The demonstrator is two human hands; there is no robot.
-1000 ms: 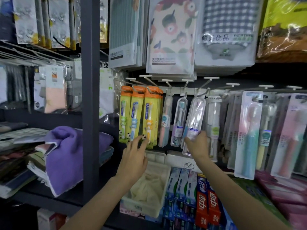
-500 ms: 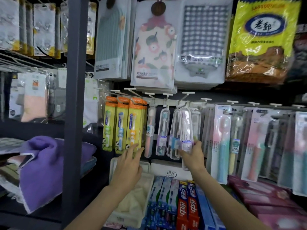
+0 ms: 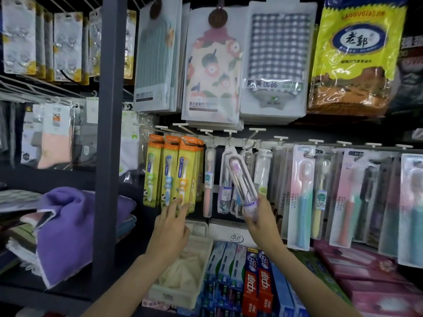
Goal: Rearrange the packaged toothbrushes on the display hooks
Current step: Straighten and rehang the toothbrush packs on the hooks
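Toothbrushes in clear tube cases hang from a row of white display hooks (image 3: 230, 132) across the middle of the view. The right hand (image 3: 257, 216) has its fingers and thumb curled round the lower end of one clear toothbrush case (image 3: 241, 183), which holds a pale purple brush; the case tilts with its top toward 11 o'clock and sits in front of the hanging clear cases (image 3: 225, 186), off any hook as far as can be seen. The left hand (image 3: 170, 227) is spread, fingers straight and apart, holding nothing, its fingertips (image 3: 183, 203) touching or just short of the bottom edge of the orange-and-yellow children's toothbrush cards (image 3: 175, 172) at 9 o'clock from the held case. At 3 o'clock from it hang taller blister packs with pink and teal toothbrushes (image 3: 301, 197).

Above, at 12 o'clock, packaged towels hang: a floral one (image 3: 212, 65) and a checked one (image 3: 277, 56), with a yellow bag (image 3: 357, 56) at 2 o'clock. A dark shelf upright (image 3: 109, 133) stands at 9 o'clock, with a folded purple towel (image 3: 68, 229) beyond it. Below the hands, at 6 o'clock, lie a white bin (image 3: 183, 280) of pale cloth and red and blue toothpaste boxes (image 3: 258, 282).
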